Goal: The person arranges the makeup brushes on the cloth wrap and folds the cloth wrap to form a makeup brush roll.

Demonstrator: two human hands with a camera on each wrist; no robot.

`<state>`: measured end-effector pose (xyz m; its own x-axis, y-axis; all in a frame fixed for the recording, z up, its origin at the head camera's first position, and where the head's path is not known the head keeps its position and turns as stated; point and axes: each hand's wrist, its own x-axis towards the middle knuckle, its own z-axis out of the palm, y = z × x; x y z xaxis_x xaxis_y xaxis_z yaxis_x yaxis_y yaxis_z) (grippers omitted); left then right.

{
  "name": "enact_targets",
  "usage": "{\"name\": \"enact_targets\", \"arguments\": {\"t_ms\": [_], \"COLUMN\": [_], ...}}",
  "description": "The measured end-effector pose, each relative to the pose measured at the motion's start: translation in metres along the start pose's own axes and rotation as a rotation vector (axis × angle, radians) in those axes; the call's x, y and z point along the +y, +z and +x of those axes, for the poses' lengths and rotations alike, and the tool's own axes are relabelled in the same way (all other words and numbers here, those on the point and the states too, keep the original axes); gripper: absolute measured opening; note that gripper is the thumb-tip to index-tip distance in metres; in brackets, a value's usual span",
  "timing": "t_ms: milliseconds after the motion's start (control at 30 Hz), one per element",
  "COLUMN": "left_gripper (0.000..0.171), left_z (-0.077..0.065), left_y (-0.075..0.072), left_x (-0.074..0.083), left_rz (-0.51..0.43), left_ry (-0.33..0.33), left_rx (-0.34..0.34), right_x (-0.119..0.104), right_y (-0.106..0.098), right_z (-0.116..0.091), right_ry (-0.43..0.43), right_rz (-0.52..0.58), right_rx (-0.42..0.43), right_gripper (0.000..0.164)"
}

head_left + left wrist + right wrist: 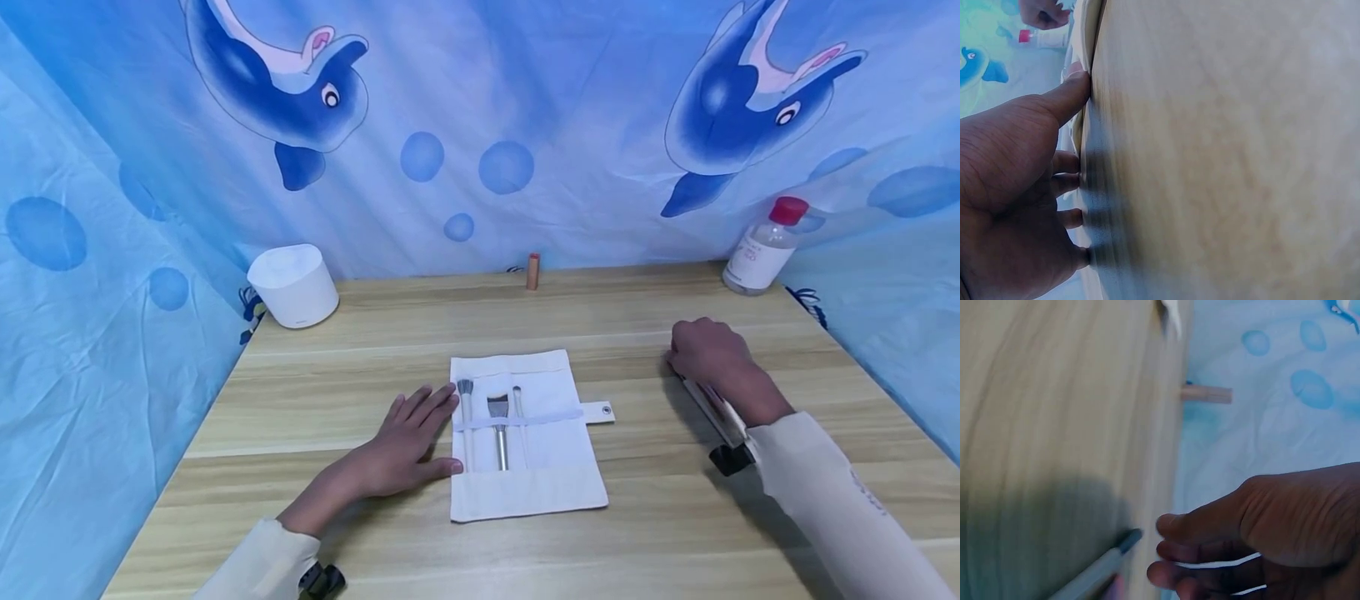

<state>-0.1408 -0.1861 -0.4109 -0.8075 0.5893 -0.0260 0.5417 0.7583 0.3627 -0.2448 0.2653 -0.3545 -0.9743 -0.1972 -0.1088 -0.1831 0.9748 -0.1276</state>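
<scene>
In the head view, a white fabric brush roll [517,496] lies unfolded on the table. Its elastic band holds a fluffy makeup brush [466,408], a flat wide brush [500,429] and a thin brush [520,417]. My left hand [408,446] rests at the roll's left edge, fingers spread, thumb and fingertips touching the cloth. Off to the right, my right hand [708,354] is low over the table, fingers loosely bent. Beneath its wrist are slim brush handles [708,412]. The right wrist view shows a dark-tipped brush [1100,569] just apart from the thumb.
A white rounded container [294,287] stands at the back left. A small copper-coloured tube [533,272] is upright at the back edge, and a clear bottle with a red cap [763,250] stands back right. Blue dolphin-print cloth [465,100] hangs behind the wooden table [360,333].
</scene>
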Motion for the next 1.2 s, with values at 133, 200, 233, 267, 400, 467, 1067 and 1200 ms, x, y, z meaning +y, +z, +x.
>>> {"name": "enact_targets", "arguments": {"t_ms": [133,200,233,267,400,467,1067,1200], "left_gripper": [0.089,0.089,0.089,0.089,0.088,0.088,0.088,0.088], "left_z": [0.0,0.0,0.0,0.0,0.0,-0.001,-0.002,-0.002], "left_y": [0.0,-0.001,-0.001,-0.001,-0.002,-0.002,-0.003,-0.002], "left_x": [-0.001,-0.002,-0.002,-0.001,-0.001,0.0,0.001,-0.001], "left_rz": [0.004,0.005,0.005,0.004,0.001,0.001,-0.003,-0.001], "left_ry": [0.003,0.005,0.006,0.006,0.005,0.004,0.01,0.01], "left_rx": [0.0,0.001,0.0,0.001,0.006,0.004,-0.002,-0.002], "right_x": [0.005,0.004,0.002,0.0,-0.011,-0.017,-0.1,-0.115], "right_y": [0.009,0.013,0.015,0.017,0.016,0.015,0.011,0.017], "right_z": [0.004,0.006,0.006,0.007,0.013,0.018,0.038,0.04], "right_ry": [-0.03,-0.059,-0.067,-0.067,-0.064,-0.091,-0.381,-0.388], "right_rz": [-0.003,0.001,0.004,0.016,0.106,0.184,0.924,0.983], "right_rx": [-0.014,-0.002,0.005,0.01,0.088,0.185,0.365,0.241], "right_gripper": [0.027,0.028,0.03,0.029,0.015,0.014,0.023,0.022]}}
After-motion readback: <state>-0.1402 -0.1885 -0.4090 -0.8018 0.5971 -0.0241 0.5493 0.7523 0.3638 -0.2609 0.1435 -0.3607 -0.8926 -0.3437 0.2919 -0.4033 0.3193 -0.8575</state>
